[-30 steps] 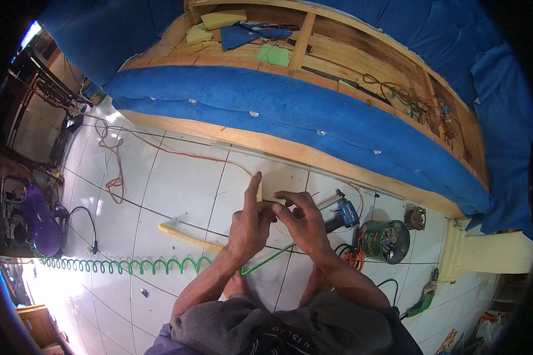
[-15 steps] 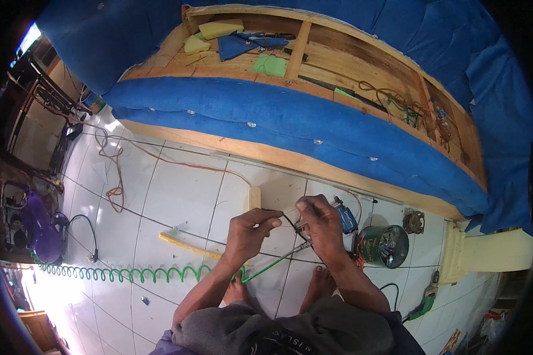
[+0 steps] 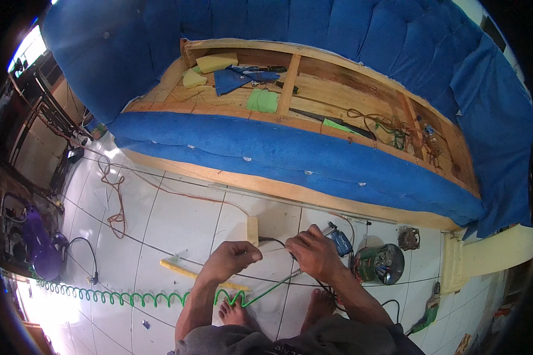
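My left hand (image 3: 234, 260) is closed in a pinch over the tiled floor. To its right, my right hand (image 3: 315, 253) is closed too, its fingers curled together. A thin pale thread (image 3: 272, 249) seems to run between the two hands; its ends are hidden in the fingers. Behind them stands a wooden-coloured block-shaped socket box (image 3: 252, 231) with a black cord leading off right. A blue tool (image 3: 339, 242), perhaps a staple gun, lies just beyond my right hand. The green coiled air hose (image 3: 272, 290) reaches toward that hand along the floor.
A blue tufted sofa (image 3: 302, 160) with an exposed wooden frame stands ahead, holding foam scraps (image 3: 216, 63), cloth and tools. At right are a dark green bucket (image 3: 380, 264) and a green power tool (image 3: 426, 313). A yellow foam strip (image 3: 177, 268) lies left; an orange cord (image 3: 177, 192) winds behind.
The view has tilted up, so the sofa sits lower in the picture. My hands have moved slightly farther apart, and the pale thread now shows between them.
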A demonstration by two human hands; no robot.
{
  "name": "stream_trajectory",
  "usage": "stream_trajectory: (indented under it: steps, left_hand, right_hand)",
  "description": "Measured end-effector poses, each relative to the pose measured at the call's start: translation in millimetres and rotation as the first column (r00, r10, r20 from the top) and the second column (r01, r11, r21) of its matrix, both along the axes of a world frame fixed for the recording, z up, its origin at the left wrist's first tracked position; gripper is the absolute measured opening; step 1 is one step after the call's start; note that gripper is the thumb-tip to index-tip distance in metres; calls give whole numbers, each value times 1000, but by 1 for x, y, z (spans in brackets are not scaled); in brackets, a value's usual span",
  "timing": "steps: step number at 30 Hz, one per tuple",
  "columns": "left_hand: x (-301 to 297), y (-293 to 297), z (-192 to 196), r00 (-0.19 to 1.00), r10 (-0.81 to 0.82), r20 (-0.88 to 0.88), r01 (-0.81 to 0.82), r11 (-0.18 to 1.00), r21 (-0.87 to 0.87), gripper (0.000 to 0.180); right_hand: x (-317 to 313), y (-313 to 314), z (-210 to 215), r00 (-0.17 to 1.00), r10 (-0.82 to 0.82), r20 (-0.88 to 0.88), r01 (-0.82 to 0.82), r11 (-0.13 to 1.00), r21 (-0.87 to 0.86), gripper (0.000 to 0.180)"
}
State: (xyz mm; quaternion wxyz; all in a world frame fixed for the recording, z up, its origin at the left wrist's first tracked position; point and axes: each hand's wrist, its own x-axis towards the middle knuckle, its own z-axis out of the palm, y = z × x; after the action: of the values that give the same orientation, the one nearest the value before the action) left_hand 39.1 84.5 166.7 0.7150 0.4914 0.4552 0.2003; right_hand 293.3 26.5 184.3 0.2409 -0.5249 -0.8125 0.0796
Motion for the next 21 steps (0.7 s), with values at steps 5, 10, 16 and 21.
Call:
stream_trajectory:
  steps: [5,10,16,21]
  left_hand:
    - [35,-15,-3,850,380,364,-267,908,-324,28]
    - [49,-26,3,988,129,-87,-71,871,486,16]
    - [58,-20,6,988,124,-92,-6,628,778,17]
    - [62,-28,1,988,155,4,-121,756,643,17]
  right_hand:
    - [-23,-2,1,994,109,18,-110,989,95,16]
    - [-20,-4,10,998,-33,-53,37,997,74,9]
    - [-26,-8,5,933,-249,-260,222,967,-129,9]
    - [-32,-10,-3,817,-426,-390,256,872,-417,12]
